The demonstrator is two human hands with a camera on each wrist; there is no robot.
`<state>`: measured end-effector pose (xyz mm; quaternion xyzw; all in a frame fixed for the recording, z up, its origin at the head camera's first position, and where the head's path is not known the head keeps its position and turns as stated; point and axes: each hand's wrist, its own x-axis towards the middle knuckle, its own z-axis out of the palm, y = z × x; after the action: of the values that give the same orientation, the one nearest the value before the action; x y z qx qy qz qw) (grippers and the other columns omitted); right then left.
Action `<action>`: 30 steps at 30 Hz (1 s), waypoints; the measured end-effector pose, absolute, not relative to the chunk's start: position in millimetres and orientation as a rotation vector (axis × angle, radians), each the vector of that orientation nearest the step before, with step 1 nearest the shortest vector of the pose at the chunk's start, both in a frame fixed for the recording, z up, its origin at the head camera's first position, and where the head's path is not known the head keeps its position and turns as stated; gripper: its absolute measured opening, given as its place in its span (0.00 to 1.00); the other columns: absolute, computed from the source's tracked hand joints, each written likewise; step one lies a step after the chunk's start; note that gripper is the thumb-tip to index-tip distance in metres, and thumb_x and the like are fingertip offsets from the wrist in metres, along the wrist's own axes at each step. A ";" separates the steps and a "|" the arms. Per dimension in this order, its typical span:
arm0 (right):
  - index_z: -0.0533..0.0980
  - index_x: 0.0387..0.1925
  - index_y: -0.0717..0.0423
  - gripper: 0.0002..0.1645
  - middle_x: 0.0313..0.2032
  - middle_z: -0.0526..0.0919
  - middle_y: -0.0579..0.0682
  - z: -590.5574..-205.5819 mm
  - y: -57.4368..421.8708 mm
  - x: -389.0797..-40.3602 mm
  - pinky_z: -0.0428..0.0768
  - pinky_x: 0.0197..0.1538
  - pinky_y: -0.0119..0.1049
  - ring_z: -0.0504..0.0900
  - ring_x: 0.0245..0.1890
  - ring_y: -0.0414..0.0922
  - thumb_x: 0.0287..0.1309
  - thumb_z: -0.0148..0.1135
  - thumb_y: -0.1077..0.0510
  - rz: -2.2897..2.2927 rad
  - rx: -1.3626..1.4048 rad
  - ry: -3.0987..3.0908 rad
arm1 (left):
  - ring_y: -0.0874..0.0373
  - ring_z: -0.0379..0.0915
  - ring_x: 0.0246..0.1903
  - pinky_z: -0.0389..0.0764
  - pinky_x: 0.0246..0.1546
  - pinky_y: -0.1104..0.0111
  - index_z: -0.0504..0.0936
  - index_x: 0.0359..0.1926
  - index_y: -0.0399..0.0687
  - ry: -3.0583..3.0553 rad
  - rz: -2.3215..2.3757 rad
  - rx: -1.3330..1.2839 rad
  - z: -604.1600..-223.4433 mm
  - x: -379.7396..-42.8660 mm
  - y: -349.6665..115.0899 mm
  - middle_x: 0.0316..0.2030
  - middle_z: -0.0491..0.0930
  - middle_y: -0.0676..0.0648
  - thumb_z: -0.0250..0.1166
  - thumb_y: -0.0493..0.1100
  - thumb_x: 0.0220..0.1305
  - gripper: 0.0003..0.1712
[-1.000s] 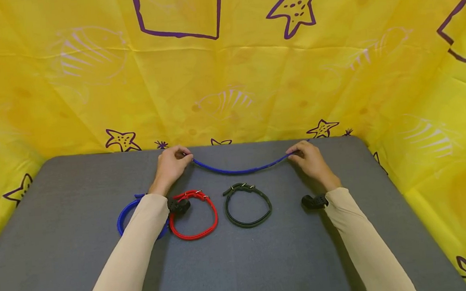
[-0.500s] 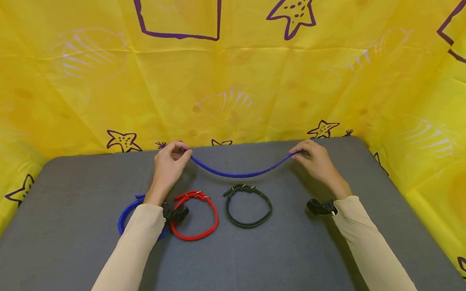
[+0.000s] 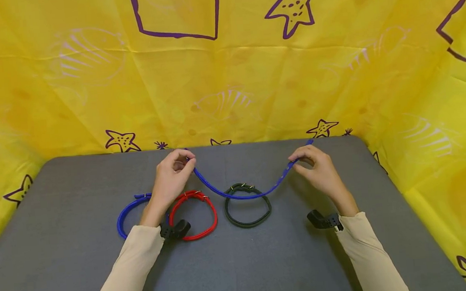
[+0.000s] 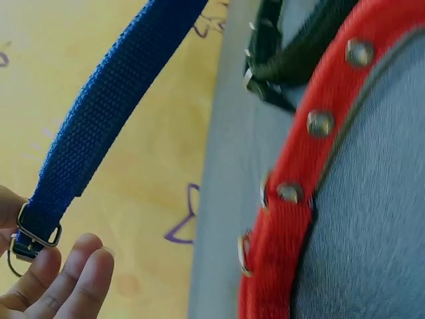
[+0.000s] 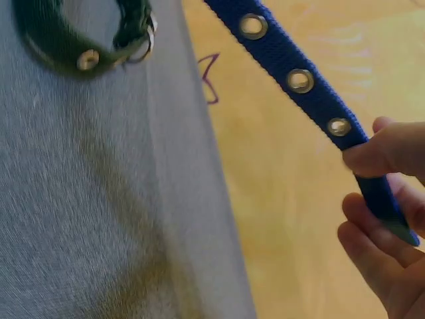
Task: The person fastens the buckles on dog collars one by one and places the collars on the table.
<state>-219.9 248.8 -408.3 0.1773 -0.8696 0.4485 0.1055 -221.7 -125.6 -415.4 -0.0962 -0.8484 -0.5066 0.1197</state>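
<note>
A blue woven collar [image 3: 245, 197] hangs unbuckled in a U between my two hands, over the table's far half. With thumb and fingers, my left hand [image 3: 172, 175] pinches its buckle end; the metal buckle [image 4: 33, 236] shows at the fingertips in the left wrist view. My right hand [image 3: 318, 168] pinches the strap close to its free tip. Several metal eyelets [image 5: 300, 81] run along the strap above that thumb. In the head view the sagging middle crosses over a dark green collar [image 3: 249, 225], which lies buckled into a loop on the table.
A buckled red collar [image 3: 215, 211] lies left of the green one. Another blue collar [image 3: 121, 223] lies farther left, partly hidden by my left arm. The grey table [image 3: 242, 263] ends at a yellow patterned cloth [image 3: 226, 63] behind and at the sides.
My hands have come a little nearer me, and the held blue collar sags deeper, its middle now overlapping the green collar. More of its free tip shows above my right hand.
</note>
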 end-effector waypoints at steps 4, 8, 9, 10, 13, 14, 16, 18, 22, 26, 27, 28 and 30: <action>0.82 0.39 0.62 0.14 0.44 0.82 0.56 -406.4 246.4 -208.4 0.77 0.55 0.21 0.76 0.46 0.27 0.52 0.66 0.77 1.298 0.576 -2.561 | 0.57 0.77 0.33 0.78 0.35 0.76 0.82 0.45 0.48 -2.462 -1.488 -0.321 -411.2 -204.3 -119.0 0.38 0.78 0.47 0.62 0.44 0.70 0.08; 0.82 0.39 0.60 0.17 0.43 0.83 0.55 -405.0 241.7 -198.5 0.75 0.54 0.18 0.77 0.46 0.28 0.51 0.66 0.78 1.270 0.631 -2.551 | 0.60 0.77 0.32 0.80 0.35 0.75 0.83 0.43 0.48 -2.441 -1.474 -0.393 -409.4 -190.0 -113.7 0.36 0.77 0.47 0.64 0.42 0.69 0.05; 0.82 0.39 0.59 0.17 0.43 0.83 0.54 -404.9 240.2 -196.0 0.75 0.54 0.18 0.77 0.46 0.29 0.51 0.65 0.79 1.266 0.640 -2.552 | 0.60 0.77 0.32 0.80 0.35 0.75 0.83 0.43 0.48 -2.437 -1.472 -0.417 -409.3 -187.2 -112.6 0.36 0.77 0.47 0.64 0.41 0.69 0.05; 0.82 0.39 0.58 0.18 0.43 0.83 0.53 -404.9 238.6 -193.5 0.76 0.54 0.19 0.78 0.47 0.29 0.51 0.65 0.79 1.258 0.647 -2.553 | 0.61 0.77 0.32 0.81 0.35 0.75 0.83 0.42 0.48 -2.435 -1.467 -0.442 -409.4 -184.6 -111.5 0.35 0.77 0.48 0.64 0.41 0.68 0.04; 0.82 0.40 0.58 0.19 0.43 0.84 0.53 -405.2 233.3 -186.5 0.78 0.55 0.24 0.80 0.47 0.34 0.51 0.63 0.80 1.234 0.651 -2.549 | 0.63 0.77 0.30 0.81 0.34 0.73 0.83 0.41 0.49 -2.427 -1.469 -0.516 -409.1 -177.8 -108.5 0.34 0.77 0.49 0.65 0.39 0.67 0.03; 0.82 0.41 0.58 0.20 0.42 0.84 0.53 -405.9 231.4 -184.4 0.79 0.55 0.26 0.81 0.47 0.36 0.51 0.61 0.80 1.233 0.652 -2.545 | 0.63 0.77 0.30 0.81 0.33 0.73 0.84 0.41 0.50 -2.424 -1.475 -0.534 -409.2 -175.8 -107.6 0.34 0.77 0.50 0.65 0.38 0.67 0.04; 0.81 0.41 0.60 0.21 0.42 0.85 0.54 -407.3 227.0 -180.3 0.81 0.54 0.33 0.82 0.47 0.39 0.52 0.57 0.82 1.233 0.653 -2.535 | 0.64 0.77 0.29 0.81 0.32 0.73 0.84 0.41 0.51 -2.422 -1.482 -0.567 -409.3 -172.0 -105.9 0.34 0.77 0.50 0.65 0.38 0.67 0.04; 0.81 0.41 0.60 0.21 0.42 0.85 0.54 -409.3 222.4 -176.3 0.83 0.51 0.37 0.82 0.45 0.42 0.53 0.54 0.82 1.230 0.659 -2.526 | 0.64 0.77 0.29 0.81 0.32 0.72 0.84 0.41 0.51 -2.427 -1.489 -0.598 -409.5 -168.4 -104.0 0.34 0.77 0.50 0.65 0.37 0.67 0.04; 0.81 0.40 0.59 0.20 0.40 0.86 0.52 -414.6 213.1 -170.1 0.82 0.48 0.31 0.82 0.42 0.42 0.55 0.52 0.81 1.198 0.684 -2.494 | 0.64 0.77 0.31 0.82 0.35 0.71 0.84 0.41 0.52 -2.453 -1.481 -0.661 -410.3 -162.6 -100.4 0.36 0.78 0.51 0.65 0.38 0.67 0.05; 0.82 0.39 0.59 0.20 0.38 0.87 0.51 -418.8 205.6 -168.1 0.78 0.47 0.21 0.84 0.41 0.42 0.55 0.54 0.81 1.159 0.741 -2.408 | 0.64 0.77 0.34 0.83 0.38 0.70 0.85 0.42 0.53 -2.472 -1.470 -0.707 -410.5 -159.7 -97.6 0.37 0.78 0.51 0.65 0.38 0.67 0.06; 0.82 0.39 0.59 0.21 0.38 0.88 0.51 -419.4 204.1 -167.8 0.78 0.47 0.20 0.85 0.41 0.42 0.54 0.54 0.82 1.155 0.759 -2.382 | 0.64 0.77 0.34 0.83 0.38 0.70 0.85 0.42 0.53 -2.475 -1.465 -0.714 -410.3 -159.1 -97.2 0.38 0.78 0.52 0.66 0.38 0.67 0.06; 0.82 0.39 0.59 0.22 0.38 0.88 0.52 -419.5 202.7 -167.4 0.78 0.46 0.19 0.85 0.41 0.43 0.53 0.54 0.83 1.158 0.779 -2.356 | 0.64 0.77 0.34 0.83 0.38 0.70 0.85 0.43 0.53 -2.478 -1.458 -0.722 -409.8 -158.6 -97.1 0.38 0.78 0.52 0.66 0.38 0.66 0.07; 0.82 0.39 0.58 0.24 0.39 0.88 0.52 -419.2 199.8 -166.2 0.80 0.45 0.20 0.86 0.41 0.43 0.51 0.55 0.84 1.167 0.822 -2.303 | 0.64 0.77 0.34 0.82 0.38 0.70 0.85 0.43 0.53 -2.490 -1.448 -0.738 -408.1 -157.3 -96.8 0.38 0.78 0.52 0.66 0.37 0.66 0.08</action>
<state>-166.2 199.8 -419.2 0.2964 -0.8303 0.4207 0.2141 -157.3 -96.8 -408.1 -0.2474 -0.8345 -0.4852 0.0838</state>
